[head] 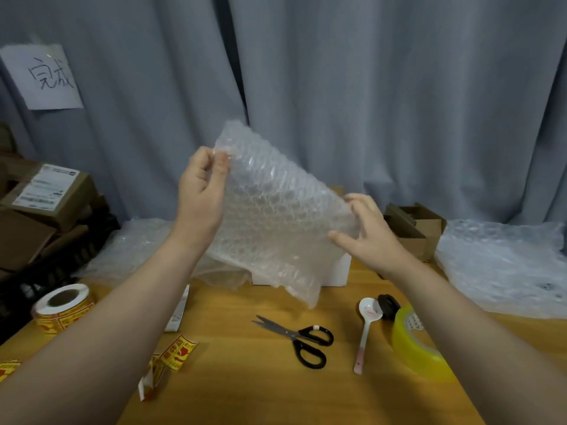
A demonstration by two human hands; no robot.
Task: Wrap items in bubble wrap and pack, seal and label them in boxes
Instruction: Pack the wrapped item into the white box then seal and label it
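- Currently, in the head view, I see the sheet of bubble wrap (276,210) held up off the table (245,378), tilted, with its high corner at eleven o'clock and its low corner drooping toward five o'clock.
- My left hand (202,185) pinches that high corner between thumb and forefinger, with the other fingers loosely curled.
- My right hand (368,231) takes the edge at three o'clock, half open, with the thumb in front and the fingers bent over the rim. I cannot tell how firm that hold is.
- The spoon (368,326) looks to me like the item to wrap. It lies on the table at five o'clock from the sheet, between the scissors (299,338) and the yellow tape roll (411,342).
- To do this step well, I'd pull the sheet flat between both hands before lowering it, so no fold gets trapped underneath.
- I'd lay it on bare wood at six o'clock, away from the scissor blades, which could puncture the bubbles.
- Then I'd set the spoon near one edge of the sheet and roll it, with the tape within reach of the right hand.
- The white box (337,271) stands just behind the sheet at twelve o'clock from the scissors, and the label roll (63,305) waits at nine o'clock.
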